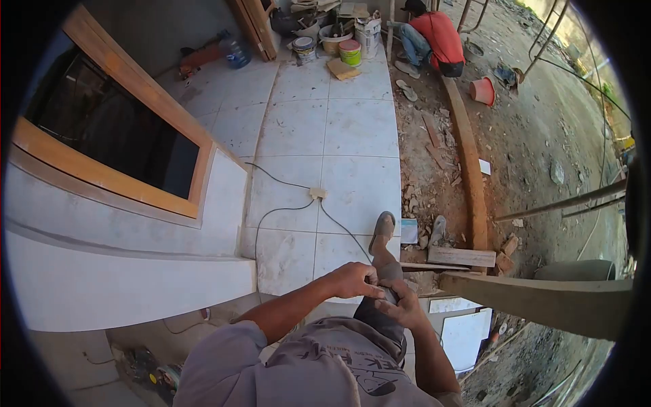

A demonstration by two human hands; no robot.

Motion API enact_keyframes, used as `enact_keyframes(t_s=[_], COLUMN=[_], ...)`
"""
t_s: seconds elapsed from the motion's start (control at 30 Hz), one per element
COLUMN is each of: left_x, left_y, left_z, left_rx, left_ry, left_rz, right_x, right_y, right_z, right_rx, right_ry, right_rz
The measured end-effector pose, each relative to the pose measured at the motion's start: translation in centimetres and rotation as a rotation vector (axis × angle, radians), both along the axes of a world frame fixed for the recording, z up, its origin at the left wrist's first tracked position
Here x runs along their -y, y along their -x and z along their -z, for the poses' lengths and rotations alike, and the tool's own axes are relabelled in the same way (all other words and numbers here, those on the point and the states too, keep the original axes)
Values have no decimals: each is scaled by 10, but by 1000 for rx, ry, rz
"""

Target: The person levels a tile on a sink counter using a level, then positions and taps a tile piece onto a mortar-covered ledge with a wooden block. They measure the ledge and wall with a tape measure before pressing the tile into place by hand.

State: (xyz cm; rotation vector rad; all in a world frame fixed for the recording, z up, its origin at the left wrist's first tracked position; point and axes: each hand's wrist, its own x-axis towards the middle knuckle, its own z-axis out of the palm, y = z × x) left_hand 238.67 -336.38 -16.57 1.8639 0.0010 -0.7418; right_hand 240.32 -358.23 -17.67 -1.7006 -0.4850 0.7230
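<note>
My left hand (pixel 355 280) is closed, its fingertips pinched together above my bent leg (pixel 385 252). Close beside it, my right hand (pixel 405 306) curls its fingers inward, nearly touching the left. A small greyish patch shows between the two hands; I cannot make out whether it is trouser cloth or a separate thing. Below them, my foot in a dark sandal (pixel 384 224) rests at the tiled floor's right edge. A power strip (pixel 317 194) with dark cables lies on the tiles ahead.
A person in a red shirt (pixel 441 37) crouches by a long brick-coloured edging (pixel 465 156). Buckets (pixel 350 53) stand at the back; a red bucket (pixel 483 91) lies on the dirt. A wood-framed window (pixel 122 122) is at left, a concrete beam (pixel 542 302) at right.
</note>
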Motion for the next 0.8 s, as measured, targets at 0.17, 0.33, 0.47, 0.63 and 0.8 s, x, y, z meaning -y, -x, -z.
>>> enact_keyframes(t_s=[0.17,0.33,0.47,0.63,0.8], left_x=[-157,-386,-487,-615,-789], left_y=[-148,-218,-250,-306,-366], left_z=[-6,-105,-103,-20,17], left_rx=[-41,118,225,343,292], left_ry=[86,-16,92,211,172], left_rz=[-387,-1100,-1535,-2057,-2153], right_x=[-71,-142,-293,-463,-649], right_y=[-197,-392,-502,-600,-668], right_z=[87,41,-31,16,7], right_rx=[172,-42,-232,-348,-298], right_ry=[244,414,491,410,404], right_rz=[-126,-344,-604,-862,-773])
